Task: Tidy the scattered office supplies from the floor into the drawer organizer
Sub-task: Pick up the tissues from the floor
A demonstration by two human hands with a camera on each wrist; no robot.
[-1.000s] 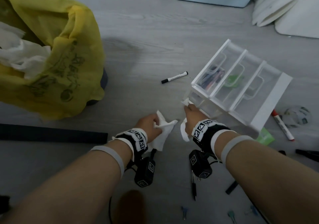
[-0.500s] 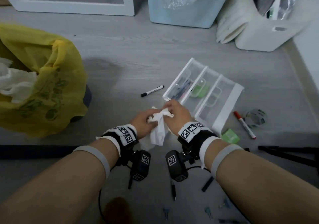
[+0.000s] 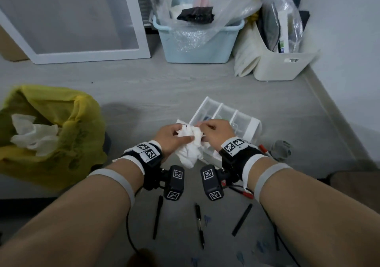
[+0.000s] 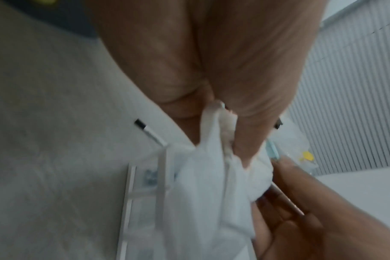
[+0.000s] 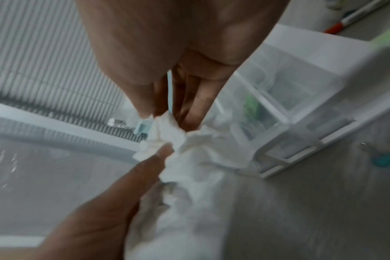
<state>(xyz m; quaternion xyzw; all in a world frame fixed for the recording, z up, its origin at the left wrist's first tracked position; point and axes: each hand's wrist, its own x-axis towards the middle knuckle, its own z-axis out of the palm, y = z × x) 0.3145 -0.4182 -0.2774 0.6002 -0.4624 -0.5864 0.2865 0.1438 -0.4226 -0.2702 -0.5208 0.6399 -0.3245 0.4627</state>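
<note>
Both hands hold one crumpled white tissue (image 3: 190, 143) just above the floor, in front of the organizer. My left hand (image 3: 182, 132) grips its left side, thumb on top. My right hand (image 3: 205, 128) pinches its upper right edge. The wrist views show the same: the left hand (image 4: 218, 112) pinches the tissue (image 4: 200, 184), and the right hand (image 5: 167, 112) pinches the tissue (image 5: 200, 158). The white drawer organizer (image 3: 254, 127) lies on the floor behind the hands, partly hidden. Its clear drawers (image 5: 301, 105) hold some pens and something green.
Black pens (image 3: 158, 217) (image 3: 199, 223) (image 3: 242, 219) lie on the floor near my forearms. A red marker (image 3: 263, 149) and a tape roll (image 3: 281, 148) sit right of the organizer. A yellow bag (image 3: 67, 135) with tissues stands left. A blue bin (image 3: 197, 46) and white bin (image 3: 283, 67) stand at the back.
My hands have come together and bunched the tissue into a wad between them. The head view has tilted up, and the bins at the back now show.
</note>
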